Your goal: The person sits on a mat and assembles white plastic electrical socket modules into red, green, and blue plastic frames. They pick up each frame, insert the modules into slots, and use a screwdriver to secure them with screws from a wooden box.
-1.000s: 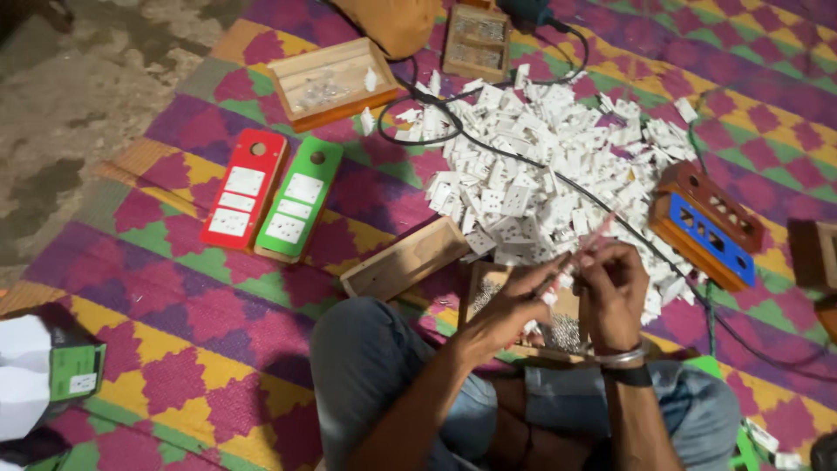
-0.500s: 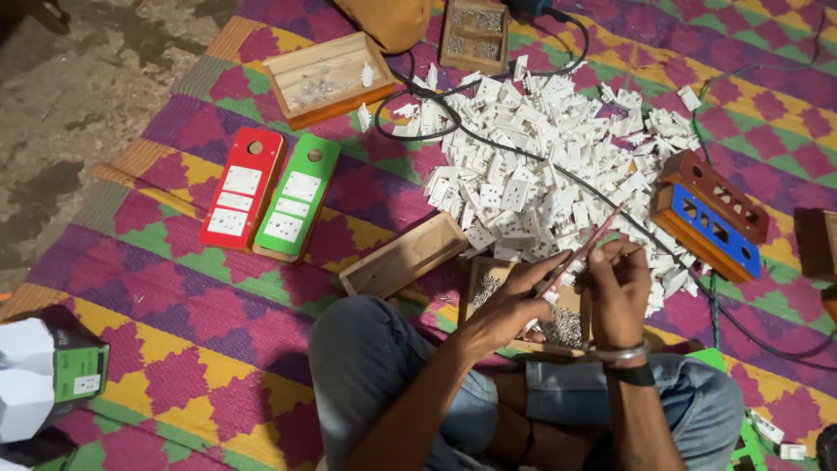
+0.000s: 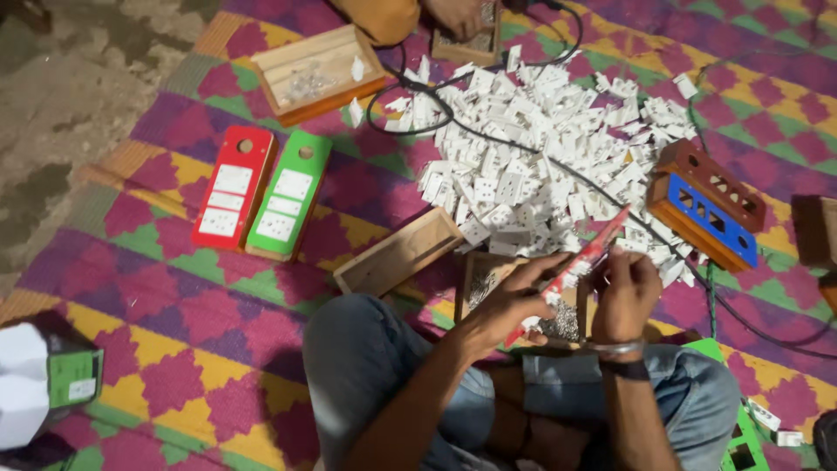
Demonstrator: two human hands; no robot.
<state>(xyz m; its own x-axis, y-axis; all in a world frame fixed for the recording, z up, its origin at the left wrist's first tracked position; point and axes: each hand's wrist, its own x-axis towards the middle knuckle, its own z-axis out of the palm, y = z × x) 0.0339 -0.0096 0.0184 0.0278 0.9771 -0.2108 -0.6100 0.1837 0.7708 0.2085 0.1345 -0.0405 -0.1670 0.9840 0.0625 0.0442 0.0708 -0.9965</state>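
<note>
From the head camera we look down at a person sitting on a patterned floor mat (image 3: 174, 331) in purple, yellow and green. The left hand (image 3: 514, 301) is closed around a red screwdriver (image 3: 571, 272), which slants up to the right from the palm. The right hand (image 3: 623, 292) sits just beside it with the fingers curled in; we think it pinches a small white part against the screwdriver's shaft, though the part is too small and blurred to be sure. The two hands are close together, above the person's knees.

Directly beneath the hands lies a small wooden tray of screws (image 3: 488, 283), and an empty wooden tray (image 3: 397, 255) lies tilted just to its left. Beyond the hands a big heap of white socket parts (image 3: 540, 166) spreads over the mat, with a black cable (image 3: 488, 135) snaking across it. To the right of the heap a brown and blue socket box (image 3: 706, 205) lies on the mat. Well to the left, a red socket board (image 3: 234, 187) and a green socket board (image 3: 289, 194) lie side by side. At the top a shallow wooden box (image 3: 314, 74) holds small bits, and another person's hand (image 3: 453, 17) reaches into a further tray near the top edge.
</note>
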